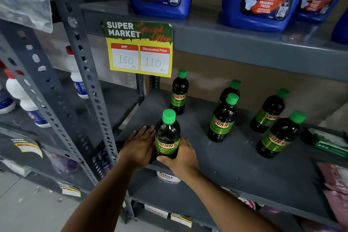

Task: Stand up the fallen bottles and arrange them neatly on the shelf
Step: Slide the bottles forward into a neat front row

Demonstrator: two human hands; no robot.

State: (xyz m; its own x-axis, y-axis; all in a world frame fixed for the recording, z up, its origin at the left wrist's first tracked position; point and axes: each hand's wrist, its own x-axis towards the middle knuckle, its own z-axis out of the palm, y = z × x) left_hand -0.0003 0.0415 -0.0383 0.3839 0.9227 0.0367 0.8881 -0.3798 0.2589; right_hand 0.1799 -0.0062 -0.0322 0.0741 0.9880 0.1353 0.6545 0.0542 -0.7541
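Both hands (160, 150) flank one upright bottle (167, 135).

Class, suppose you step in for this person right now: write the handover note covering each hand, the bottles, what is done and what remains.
Left hand: flat against the left side of the front-left bottle.
Right hand: cupped round that bottle's base on the right.
Bottles: six green-capped Sunny bottles, all upright on the grey shelf; one behind at back left, two mid-shelf, one behind the other, two at right.
Done: none lies fallen.
Left: probably straighten the loose pairs into neat rows.
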